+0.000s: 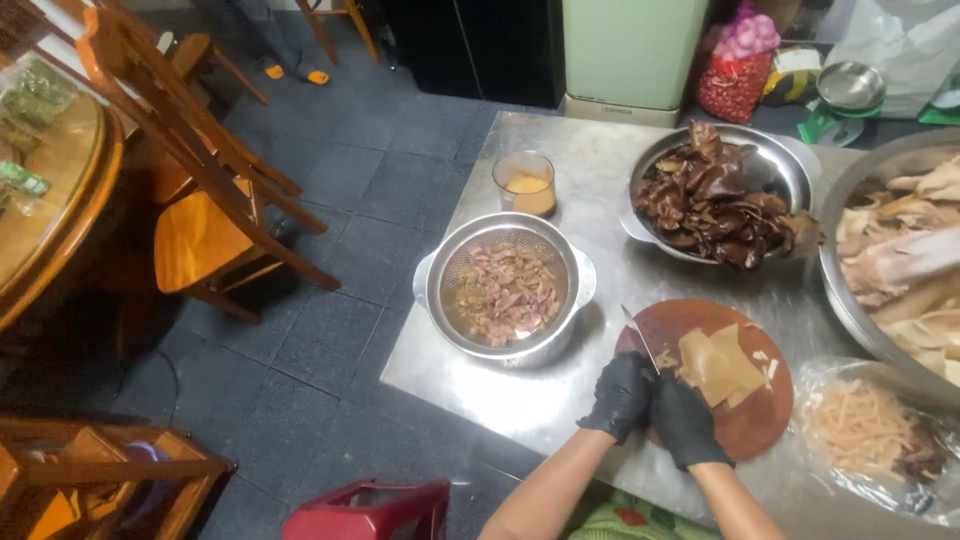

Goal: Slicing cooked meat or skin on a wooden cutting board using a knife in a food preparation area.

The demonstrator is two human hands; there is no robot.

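Observation:
My left hand [620,395], in a black glove, grips a knife [640,338] whose blade points away from me over a round wooden cutting board [745,425]. My right hand [685,420], also in a black glove, presses on the near edge of a stack of flat tan sheets [718,365] lying on the board. The blade stands just left of the sheets, between my two hands. A few cut bits lie beside the stack.
On the steel table [600,170] stand a colander-in-pot of chopped meat [505,295], a glass of yellow stuff [527,185], a bowl of dark pieces [715,200], a large basin of pale pieces [900,260] and a bag of shreds [865,425]. Wooden chairs [200,200] stand left, a red stool [370,510] near me.

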